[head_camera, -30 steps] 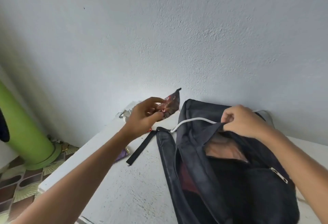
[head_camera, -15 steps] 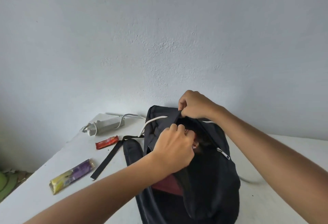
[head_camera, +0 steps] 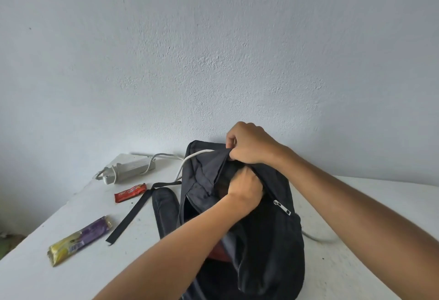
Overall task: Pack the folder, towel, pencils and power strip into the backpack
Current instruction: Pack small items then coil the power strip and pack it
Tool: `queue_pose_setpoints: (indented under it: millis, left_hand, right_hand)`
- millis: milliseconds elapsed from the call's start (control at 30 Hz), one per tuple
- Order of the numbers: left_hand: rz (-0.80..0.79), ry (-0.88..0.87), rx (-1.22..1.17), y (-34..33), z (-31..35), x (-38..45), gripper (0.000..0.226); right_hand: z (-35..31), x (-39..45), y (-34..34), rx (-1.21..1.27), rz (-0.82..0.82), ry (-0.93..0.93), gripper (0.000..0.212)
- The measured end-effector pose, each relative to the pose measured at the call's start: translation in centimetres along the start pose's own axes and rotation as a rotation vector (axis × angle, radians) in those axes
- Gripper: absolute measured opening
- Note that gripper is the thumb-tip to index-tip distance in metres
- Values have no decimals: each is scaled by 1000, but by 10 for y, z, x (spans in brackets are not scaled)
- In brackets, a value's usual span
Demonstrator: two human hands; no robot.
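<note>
Backpack [head_camera: 268, 235] black and floppy sits on the white desk [head_camera: 78, 273], close to the grey wall [head_camera: 213, 50], with its top open. The right hand [head_camera: 251, 144] pinches the far edge of the opening with curled fingers and holds the cloth up. The left hand [head_camera: 245, 189] is pushed down into the opening; its fingers are hidden inside the bag, so its grip cannot be told. Something red [head_camera: 217, 255] shows deep inside the bag under the left arm, but what it is cannot be told. The power strip [head_camera: 130, 167] is white and lies on the desk to the left of the bag, near the wall, well apart from both hands. Its white cord [head_camera: 190, 160] curls over it and runs across the top of the bag toward the right hand. A bit of pale cord [head_camera: 318, 238] also peeks out on the desk at the right side of the bag. A padded shoulder strap [head_camera: 166, 211] lies flat just left of the bag, and a thin black strap [head_camera: 133, 214] stretches out beside it. A small red snack packet [head_camera: 130, 192] lies between the power strip and the thin strap. A purple and yellow snack bar [head_camera: 79, 240] lies nearer, close to the left edge of the desk. The left arm crosses in front of the bag and hides part of its open mouth.
</note>
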State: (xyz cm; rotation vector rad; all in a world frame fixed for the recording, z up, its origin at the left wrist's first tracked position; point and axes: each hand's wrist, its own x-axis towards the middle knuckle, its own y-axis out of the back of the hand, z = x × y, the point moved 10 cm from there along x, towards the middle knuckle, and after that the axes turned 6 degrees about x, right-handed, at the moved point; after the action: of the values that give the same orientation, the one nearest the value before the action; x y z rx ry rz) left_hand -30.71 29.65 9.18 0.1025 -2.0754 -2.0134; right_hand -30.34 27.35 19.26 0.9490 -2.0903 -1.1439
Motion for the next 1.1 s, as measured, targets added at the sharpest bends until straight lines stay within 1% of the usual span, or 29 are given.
queue_pose_setpoints:
  millis: [100,200,233,267,333,367,400,433,467,500,533,600,633,667,700,733,767,867,900,967,1000,1067,1100]
  left_hand:
    - [-72,-132,-79,3,8,-9,33]
    - [-207,-311,-168,16,9,-44,33]
    - [-202,-370,-216,27,6,-58,33]
    - [-150,-404,-303,44,-3,-69,33]
    - [16,-349,-536,80,-42,-87,27]
    - [116,-268,-605,90,-73,-95,21]
    - [220,-163,-606,93,-108,-101,15]
    - [306,-31,-549,86,-149,-109,13]
    - [349,103,-471,73,-189,-118,14]
    - [322,230,-387,50,-226,-126,18]
    - [215,350,-291,16,-262,-136,23]
    - [-140,557,-109,-62,-317,-170,39]
    - [-307,619,-19,-95,-335,-191,41]
    - [-417,647,61,-118,-344,-208,41]
    - [-446,642,125,-131,-349,-218,40]
    - [-404,628,169,-132,-348,-221,38]
    - [-325,636,185,-126,-347,-220,35]
    - [-132,700,161,-102,-342,-213,31]
    - [-74,724,89,-95,-341,-210,29]
    - [51,769,-171,-76,-336,-203,25]
    - [130,758,-295,-59,-326,-195,23]
    - [316,675,-470,-9,-297,-176,17]
    - [407,596,-541,19,-275,-165,18]
  right_hand:
    - [11,2,-8,46,-24,-25,14]
    - [19,4,-14,121,-38,-50,14]
    - [22,5,-16,144,-47,-58,13]
    - [23,6,-19,163,-57,-60,12]
    - [26,8,-27,202,-74,-65,10]
    - [27,9,-31,219,-81,-67,10]
    - [29,10,-34,232,-83,-70,10]
    - [29,12,-37,243,-87,-70,9]
    - [30,13,-41,256,-91,-71,9]
    - [31,14,-42,267,-94,-72,9]
    - [29,15,-47,278,-105,-69,9]
    - [25,16,-54,286,-126,-63,9]
    - [24,16,-57,289,-135,-64,9]
    - [24,16,-59,294,-141,-67,9]
    - [24,17,-62,299,-148,-70,10]
    - [24,17,-63,303,-156,-74,10]
    - [25,17,-64,307,-163,-77,11]
    - [26,18,-65,325,-165,-85,11]
    - [26,17,-65,329,-163,-85,11]
    - [27,14,-63,331,-154,-84,11]
    - [28,12,-61,332,-146,-83,10]
    - [27,10,-59,332,-130,-75,9]
    - [26,9,-56,329,-119,-73,8]
